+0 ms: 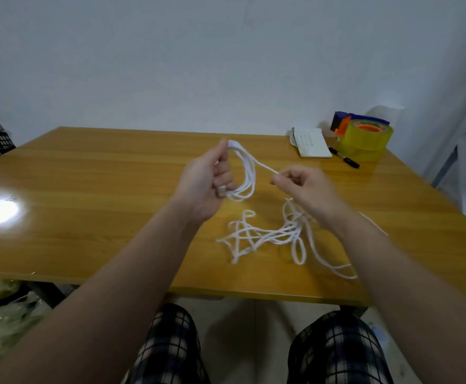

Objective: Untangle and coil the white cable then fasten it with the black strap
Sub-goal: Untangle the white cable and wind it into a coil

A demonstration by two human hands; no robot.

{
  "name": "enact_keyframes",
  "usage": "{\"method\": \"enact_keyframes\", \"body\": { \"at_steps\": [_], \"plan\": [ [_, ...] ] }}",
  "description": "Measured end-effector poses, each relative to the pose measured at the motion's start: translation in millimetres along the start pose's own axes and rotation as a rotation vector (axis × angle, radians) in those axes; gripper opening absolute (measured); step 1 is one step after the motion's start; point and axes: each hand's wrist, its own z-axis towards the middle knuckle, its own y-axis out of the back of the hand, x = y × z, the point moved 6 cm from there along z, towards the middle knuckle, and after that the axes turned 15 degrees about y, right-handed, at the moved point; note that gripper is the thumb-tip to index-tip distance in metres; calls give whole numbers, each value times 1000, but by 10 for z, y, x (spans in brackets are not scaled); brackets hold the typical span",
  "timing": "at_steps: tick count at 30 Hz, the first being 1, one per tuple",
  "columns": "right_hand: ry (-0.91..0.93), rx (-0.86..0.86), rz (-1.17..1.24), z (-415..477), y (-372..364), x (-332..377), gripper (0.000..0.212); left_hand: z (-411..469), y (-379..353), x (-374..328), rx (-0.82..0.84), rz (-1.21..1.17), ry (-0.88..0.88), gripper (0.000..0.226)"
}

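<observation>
My left hand (pixel 206 181) is raised above the wooden table (pixel 87 189) and grips a few loops of the white cable (pixel 247 173), with a metal plug end showing by its lower fingers. A taut strand runs from the loops to my right hand (pixel 306 189), which pinches it between thumb and fingers. The remaining cable lies in a tangled heap (pixel 276 236) on the table below and between my hands, with one long loop reaching toward the near right. I cannot see a black strap.
A small white notebook (pixel 312 142), a black pen (pixel 344 157) and yellow tape rolls (pixel 366 139) with a blue-orange dispenser stand at the table's far right corner. A bright light glare lies on the table's left. A dark crate stands beyond the left edge.
</observation>
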Motion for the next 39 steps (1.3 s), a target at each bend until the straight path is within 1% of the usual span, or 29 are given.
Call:
{"method": "enact_keyframes", "body": {
  "at_steps": [2, 3, 5, 6, 7, 9, 10, 11, 12, 13, 14, 16, 17, 18, 19, 20, 23, 25, 27, 28, 30, 32, 35, 36, 37, 39],
  "plan": [
    [35, -22, -122, 15, 173, -43, 21, -30, 140, -27, -123, 176, -18, 49],
    [34, -67, -182, 25, 251, -66, 27, -43, 181, -29, -162, 222, -21, 50],
    [-23, -160, -374, 35, 357, -118, 50, -68, 194, -7, -187, 247, -5, 42],
    [-90, -150, -501, 40, 348, -137, 60, -77, 154, 19, -159, 228, 17, 41],
    [-172, -92, -641, 38, 297, -152, 65, -90, 91, 46, -109, 186, 37, 42],
    [-282, 103, -877, 14, 117, -184, 65, -90, -35, 66, 10, 90, 43, 41],
    [-262, 202, -958, 8, 7, -176, 61, -83, -82, 58, 54, 63, 34, 40],
    [-182, 315, -1033, 1, -114, -183, 53, -73, -103, 30, 75, 54, 22, 38],
    [-82, 404, -1072, -21, -219, -197, 43, -48, -71, -8, 61, 47, 12, 35],
    [2, 454, -1081, -52, -285, -216, 35, -14, 6, -59, 25, 33, 2, 33],
    [62, 480, -1076, -78, -308, -245, 29, 24, 120, -117, -22, 12, -9, 35],
    [108, 465, -1014, -136, -244, -265, 22, 97, 403, -241, -120, -39, -54, 32],
    [109, 451, -959, -179, -200, -257, 27, 122, 541, -296, -159, -66, -82, 29],
    [111, 442, -914, -225, -161, -238, 38, 137, 663, -340, -194, -85, -107, 28],
    [116, 453, -898, -269, -137, -234, 49, 156, 761, -362, -219, -91, -127, 30],
    [136, 476, -916, -302, -133, -223, 52, 168, 817, -354, -234, -87, -132, 31],
    [231, 558, -990, -298, -237, -137, 34, 222, 807, -200, -259, -39, -83, 29],
    [296, 631, -970, -279, -358, -62, 32, 254, 739, -124, -279, -36, -78, 24],
    [417, 702, -944, -280, -483, 49, 30, 267, 668, -101, -299, -11, -76, 22],
    [475, 708, -911, -283, -519, 127, 27, 267, 638, -101, -312, 22, -81, 22],
    [561, 657, -783, -277, -528, 284, 19, 261, 578, -106, -340, 110, -98, 23],
    [607, 618, -649, -283, -516, 435, 14, 233, 539, -125, -393, 218, -130, 23],
    [601, 591, -529, -299, -526, 585, 15, 240, 581, -143, -499, 328, -156, 20],
    [593, 566, -497, -290, -529, 623, 15, 248, 586, -127, -523, 412, -163, 21],
    [590, 511, -460, -269, -519, 651, 16, 246, 561, -91, -519, 520, -171, 23],
    [562, 339, -365, -197, -446, 656, 19, 251, 479, 21, -441, 724, -172, 30]
  ]
}}
